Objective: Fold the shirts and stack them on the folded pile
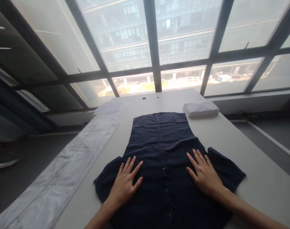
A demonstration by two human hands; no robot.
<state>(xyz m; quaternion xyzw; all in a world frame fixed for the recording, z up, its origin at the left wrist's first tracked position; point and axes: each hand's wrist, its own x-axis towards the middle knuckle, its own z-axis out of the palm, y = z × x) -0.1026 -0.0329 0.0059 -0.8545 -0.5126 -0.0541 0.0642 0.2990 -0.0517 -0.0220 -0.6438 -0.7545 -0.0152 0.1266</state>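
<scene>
A dark navy button-front shirt (162,140) lies spread out, buttons up, with its hem toward the window and its short sleeves out to both sides. My left hand (124,186) rests flat on it beside the left sleeve (109,175), fingers spread. On the other side, my right hand (204,175) presses flat on the cloth near the right sleeve (225,168), fingers also apart. Neither hand grips any fabric. Several small buttons (164,169) show down the middle placket. The collar end runs out of view at the bottom.
The shirt lies on a white table (135,106). A folded stack of white cloth (200,109) sits at the back right. Along the left edge stretches wrinkled white fabric (64,162), with flat white sheets (109,106) beyond it. Large framed windows (156,47) stand behind the table.
</scene>
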